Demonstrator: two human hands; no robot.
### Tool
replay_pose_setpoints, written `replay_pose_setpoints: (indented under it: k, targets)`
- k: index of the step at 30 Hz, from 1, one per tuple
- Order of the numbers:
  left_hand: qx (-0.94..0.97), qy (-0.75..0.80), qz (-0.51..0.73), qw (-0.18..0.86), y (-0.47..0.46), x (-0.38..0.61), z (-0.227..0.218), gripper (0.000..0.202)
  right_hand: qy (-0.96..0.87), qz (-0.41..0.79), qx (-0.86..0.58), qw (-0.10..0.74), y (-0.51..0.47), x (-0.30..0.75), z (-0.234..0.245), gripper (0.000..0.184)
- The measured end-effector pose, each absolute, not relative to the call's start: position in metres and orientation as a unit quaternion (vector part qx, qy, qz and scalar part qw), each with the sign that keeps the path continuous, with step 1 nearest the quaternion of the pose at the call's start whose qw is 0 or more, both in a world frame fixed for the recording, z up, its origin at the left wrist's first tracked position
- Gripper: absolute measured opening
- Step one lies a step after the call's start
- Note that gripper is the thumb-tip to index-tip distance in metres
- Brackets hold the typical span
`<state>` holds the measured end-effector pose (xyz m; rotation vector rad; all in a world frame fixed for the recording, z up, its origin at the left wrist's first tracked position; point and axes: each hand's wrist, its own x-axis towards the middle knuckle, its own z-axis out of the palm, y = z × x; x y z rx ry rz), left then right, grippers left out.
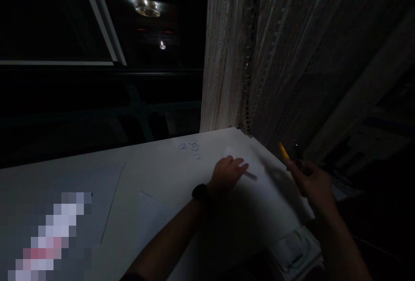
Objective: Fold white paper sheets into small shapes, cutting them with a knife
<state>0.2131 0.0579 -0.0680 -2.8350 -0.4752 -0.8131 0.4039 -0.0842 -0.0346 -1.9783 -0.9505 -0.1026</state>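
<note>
On the tabletop [155, 173], left hand [228, 170] is pressing paper [263, 186], grip unclear; right hand [313, 183] is clutching a yellow-tipped tool [283, 151].

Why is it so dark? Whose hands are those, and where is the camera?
The camera sits on a person's head and looks down, so you see that person's own two hands. The room is dark. The left hand, with a dark band on its wrist, rests on a sheet of white paper on a white table. The right hand holds a thin thing with an orange tip; it is too dark to tell what it is. Small paper scraps lie further back. Behind them are a curtain and a window with a lamp mirrored in it.
</note>
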Motion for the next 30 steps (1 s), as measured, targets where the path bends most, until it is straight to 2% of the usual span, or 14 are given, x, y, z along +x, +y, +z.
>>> replay_pose_setpoints:
  k: [4,7,9,13,16,23,30]
  targets:
    - [-0.975,-0.132,-0.164,0.075,0.032,0.241,-0.085,0.021,-0.429,-0.013,-0.849,0.309,-0.065,0.387,-0.046,0.046]
    - [-0.979,-0.127,-0.152,0.056,0.029,0.243,-0.093,0.021,-0.458,0.006,-0.868,0.19,-0.053,0.37,-0.061,0.044]
    - [-0.98,-0.123,-0.153,0.037,0.029,0.239,-0.092,0.023,-0.464,0.009,-0.873,0.15,-0.049,0.365,-0.069,0.044]
    - [-0.984,-0.121,-0.132,-0.01,0.025,0.222,-0.082,0.027,-0.476,-0.011,-0.872,0.118,-0.05,0.363,-0.078,0.045]
    - [-0.989,-0.123,-0.083,-0.019,0.025,0.196,-0.07,0.018,-0.49,-0.023,-0.864,0.116,-0.051,0.363,-0.079,0.047]
    - [-0.95,-0.288,-0.116,-0.006,0.038,0.092,-0.055,0.016,-0.515,-0.04,-0.848,0.118,-0.05,0.364,-0.078,0.046]
    - [-0.92,-0.355,-0.16,0.053,0.025,0.003,-0.067,0.021,-0.551,-0.055,-0.828,0.093,-0.051,0.363,-0.078,0.043]
